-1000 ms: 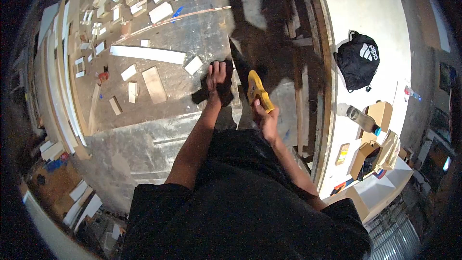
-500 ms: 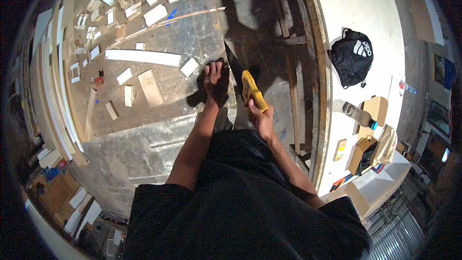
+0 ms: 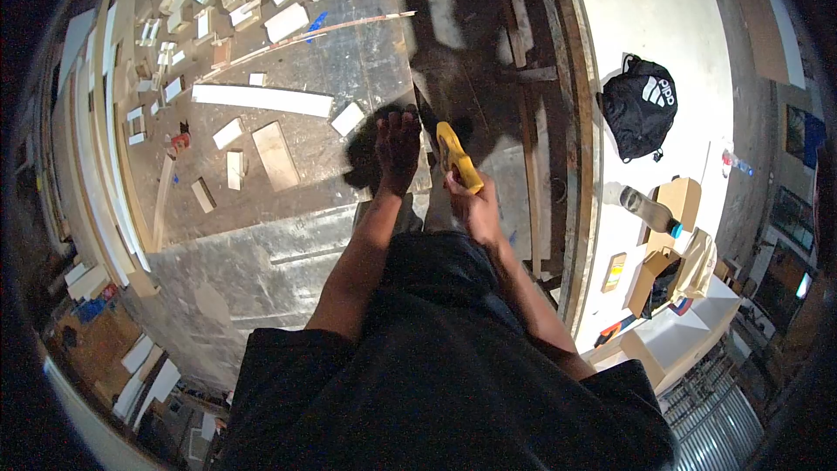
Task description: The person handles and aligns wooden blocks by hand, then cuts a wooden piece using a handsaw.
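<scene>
My right hand [image 3: 475, 209] is wrapped round the yellow handle [image 3: 458, 160] of a handsaw. Its dark, narrow-looking blade runs up and left from the handle, along the edge of the worktable [image 3: 349, 52], and is partly lost in shadow. To the left of the saw, my left hand [image 3: 398, 153] lies palm down at the table's edge, fingers stretched forward. Whatever is under that palm is hidden in dark shadow. Close by on the tabletop are a small pale wood block [image 3: 348, 119] and a long white strip [image 3: 261, 99].
Several cut wood pieces [image 3: 286, 23] are scattered over the far left of the table, with a broader board [image 3: 275, 155] nearer. Long timber rails [image 3: 575, 122] run along the right. Beyond them, a white surface holds a black bag [image 3: 641, 109], a bottle [image 3: 649, 209] and cardboard boxes [image 3: 654, 283].
The saw handle has shifted slightly forward and left with my right hand, and less of the blade shows. My left hand's fingers now look straighter and flatter.
</scene>
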Demonstrator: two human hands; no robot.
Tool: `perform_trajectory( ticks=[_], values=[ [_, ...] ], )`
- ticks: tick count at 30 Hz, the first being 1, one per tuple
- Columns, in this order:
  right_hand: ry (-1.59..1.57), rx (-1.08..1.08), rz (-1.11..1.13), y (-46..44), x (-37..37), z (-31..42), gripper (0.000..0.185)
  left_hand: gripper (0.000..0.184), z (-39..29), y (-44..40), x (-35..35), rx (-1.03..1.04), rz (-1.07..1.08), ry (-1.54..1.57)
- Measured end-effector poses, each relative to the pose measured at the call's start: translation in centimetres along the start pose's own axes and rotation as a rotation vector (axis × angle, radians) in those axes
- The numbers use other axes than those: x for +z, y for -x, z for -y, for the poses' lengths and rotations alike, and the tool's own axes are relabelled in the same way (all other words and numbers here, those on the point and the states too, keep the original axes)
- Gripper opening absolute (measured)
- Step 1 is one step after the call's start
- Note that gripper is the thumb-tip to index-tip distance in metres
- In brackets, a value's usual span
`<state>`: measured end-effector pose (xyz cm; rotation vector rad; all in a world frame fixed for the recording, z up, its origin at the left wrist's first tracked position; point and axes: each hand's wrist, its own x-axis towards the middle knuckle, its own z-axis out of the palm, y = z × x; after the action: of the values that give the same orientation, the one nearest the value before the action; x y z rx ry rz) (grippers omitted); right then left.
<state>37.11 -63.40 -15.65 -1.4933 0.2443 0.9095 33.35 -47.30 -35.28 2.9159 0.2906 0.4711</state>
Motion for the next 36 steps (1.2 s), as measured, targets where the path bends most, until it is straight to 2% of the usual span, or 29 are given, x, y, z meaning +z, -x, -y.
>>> perform_trajectory(
  ticks=[1, 4, 5, 7, 8, 10, 12, 14, 16, 17, 19, 20, 22, 24, 26, 28, 29, 30, 32, 33, 35, 36],
  values=[
    [0.001, 0.000, 0.001, -0.3, 0.0, 0.4, 0.022, 0.051, 0.0, 0.4, 0.0, -0.015, -0.006, 0.044],
    [0.058, 0.040, -0.011, -1.5, 0.5, 2.7, 0.020, 0.056, -0.4, 0.5, -0.1, -0.114, 0.084, 0.150],
    [0.047, 0.053, 0.018, -1.5, 0.8, 3.6, 0.021, 0.056, -0.7, 0.7, 0.2, -0.113, 0.086, 0.151],
    [0.033, 0.065, 0.043, -2.8, 1.4, 3.9, 0.022, 0.051, -0.9, 1.2, 2.3, -0.261, 0.039, 0.236],
    [0.068, -0.005, 0.037, -4.1, 1.8, 3.1, 0.022, 0.051, -0.7, 0.8, 2.8, -0.255, 0.038, 0.239],
    [0.100, -0.069, 0.028, -5.8, 1.1, 0.3, 0.022, 0.045, -0.5, -0.2, 1.6, -0.328, 0.312, 0.201],
    [0.002, 0.087, -0.004, -8.6, 0.2, -1.5, 0.022, 0.042, -0.8, -2.5, -1.3, -0.357, 0.326, 0.185],
    [-0.083, 0.075, 0.012, -7.5, -0.5, -0.1, 0.020, 0.035, -1.5, -3.5, -3.6, -0.429, 0.389, 0.181],
    [-0.022, -0.023, -0.145, -6.7, -1.6, -1.3, 0.018, 0.020, -1.6, -2.4, -3.1, -0.159, -0.183, 0.035],
    [-0.059, 0.025, -0.089, -6.2, -2.7, -1.6, 0.017, 0.020, -1.6, -2.6, -2.5, -0.157, -0.180, 0.037],
    [-0.102, 0.022, -0.110, -4.7, -3.2, -1.2, 0.017, 0.015, -1.6, -3.0, -1.3, -0.290, 0.108, -0.006],
    [-0.144, 0.020, -0.125, -3.7, -3.4, -1.0, 0.016, 0.015, -1.4, -2.9, -0.9, -0.290, 0.111, -0.007],
    [-0.151, -0.014, -0.116, -2.0, -2.8, 0.5, 0.017, 0.015, -0.6, -2.6, -0.5, -0.024, 0.210, -0.237],
    [-0.140, -0.002, -0.157, -1.0, -2.1, 1.5, 0.015, 0.021, -0.6, -1.8, 0.0, -0.007, 0.074, -0.145],
    [-0.212, 0.016, -0.103, -1.3, -1.8, 1.3, 0.015, 0.032, -0.7, -0.9, 0.9, -0.080, -0.047, -0.167],
    [-0.155, -0.027, -0.079, -1.7, -1.0, 1.8, 0.015, 0.035, -0.8, -0.7, 0.4, -0.104, -0.004, -0.060],
    [-0.216, 0.062, 0.004, -1.7, -1.2, 2.3, 0.017, 0.039, -0.8, -0.6, 0.2, -0.131, 0.041, 0.053],
    [-0.216, 0.062, 0.004, -2.1, -1.0, 2.3, 0.017, 0.039, -0.5, -0.2, 1.0, -0.130, 0.042, 0.053],
    [-0.139, 0.138, 0.038, -4.0, 0.0, 1.7, 0.020, 0.041, -0.1, 0.5, 2.9, -0.305, 0.165, 0.293],
    [0.020, 0.036, -0.048, -6.1, 0.7, -0.4, 0.021, 0.041, -0.1, 1.6, 4.1, -0.302, 0.164, 0.293],
    [-0.021, 0.044, -0.019, -8.6, 0.8, -2.4, 0.022, 0.039, 0.5, 3.0, 6.2, -0.262, 0.175, 0.049],
    [-0.060, 0.059, 0.010, -9.8, 1.1, -3.0, 0.023, 0.039, 0.6, 2.6, 5.3, -0.260, 0.166, 0.041]
  ],
)
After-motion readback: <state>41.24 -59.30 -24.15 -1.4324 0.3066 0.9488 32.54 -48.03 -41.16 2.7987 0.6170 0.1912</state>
